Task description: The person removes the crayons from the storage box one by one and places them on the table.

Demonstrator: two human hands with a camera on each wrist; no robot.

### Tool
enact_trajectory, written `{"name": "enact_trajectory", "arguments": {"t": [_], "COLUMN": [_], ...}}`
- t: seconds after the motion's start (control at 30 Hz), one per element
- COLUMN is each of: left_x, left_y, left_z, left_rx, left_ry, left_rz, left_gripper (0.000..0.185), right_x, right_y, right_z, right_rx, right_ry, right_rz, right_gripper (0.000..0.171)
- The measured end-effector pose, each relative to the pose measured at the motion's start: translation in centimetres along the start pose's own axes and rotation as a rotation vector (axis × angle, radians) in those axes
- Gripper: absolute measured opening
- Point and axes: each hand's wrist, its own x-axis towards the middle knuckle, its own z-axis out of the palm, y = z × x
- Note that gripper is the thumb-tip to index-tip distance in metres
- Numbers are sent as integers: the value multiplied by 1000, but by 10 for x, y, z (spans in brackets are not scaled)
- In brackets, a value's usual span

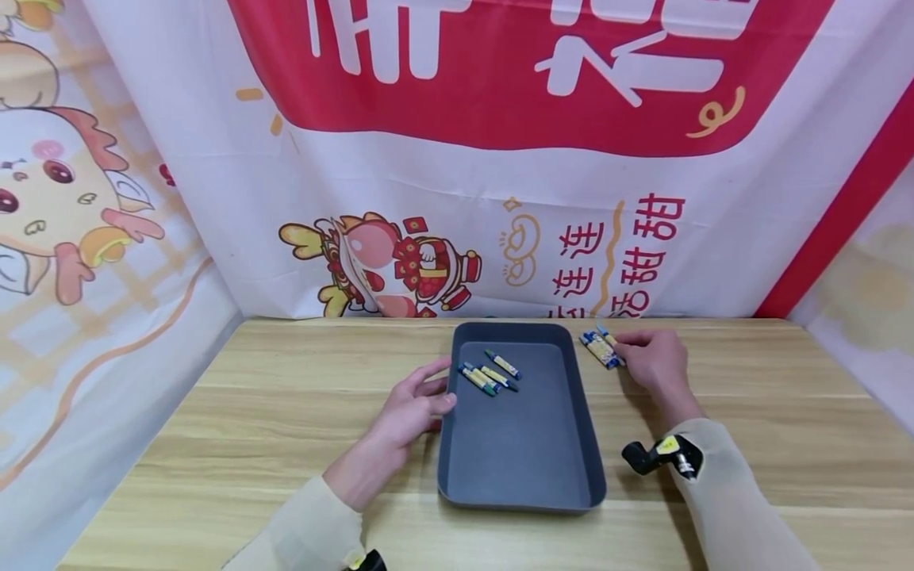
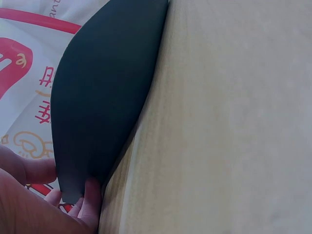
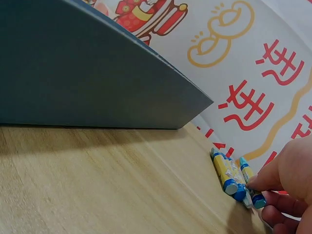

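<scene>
While the left hand [image 1: 410, 408] rests on the wooden table [image 1: 286, 412] against the left wall of the dark grey tray [image 1: 521, 468], its fingers are extended and loosely spread, fingertips touching the tray's rim and outer side, nothing gripped; left wrist view confirms it, fingertips [image 2: 87, 195] pressed on the tray [image 2: 102, 97] wall near its corner, thumb on the other side of that edge, table [image 2: 234, 122] filling the rest of the frame. Right hand [image 1: 653, 358] lies on the table just right of the tray's far right corner, fingers curled down onto a small bunch of crayons [image 1: 601, 347] lying on the table; right wrist view shows the fingertips [image 3: 265, 183] touching the near ends of those crayons [image 3: 234, 175], yellow wrappers with blue ends, lying side by side and touching each other, flat on the wood, close to the banner. Can't tell whether one is actually pinched or just touched. Tray [image 3: 87, 68] is well apart from that bunch in this view. Inside the tray, at the far end, four more crayons [image 1: 491, 373] lie loose on the floor, roughly parallel, angled diagonally. Tray sits mid-table, long side pointing away from the person. Printed banner [image 1: 500, 159], red and white with cartoon figures, hangs behind the table. Both sleeves are pale beige, wrist camera [image 1: 660, 454] strapped on the right forearm
</scene>
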Motion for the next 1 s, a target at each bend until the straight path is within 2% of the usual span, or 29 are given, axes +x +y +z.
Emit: {"name": "enact_trajectory", "arguments": {"t": [0.77,1.0], "left_x": [1,1], "left_y": [-1,-1], "left_z": [0,0], "left_rx": [3,4], "left_ry": [0,5], "left_rz": [5,0], "left_gripper": [62,61], "right_x": [1,1], "right_y": [0,-2], "right_z": [2,-3], "right_rx": [-49,-2], "right_ry": [-29,-59], "right_rz": [24,71], "right_gripper": [33,40]}}
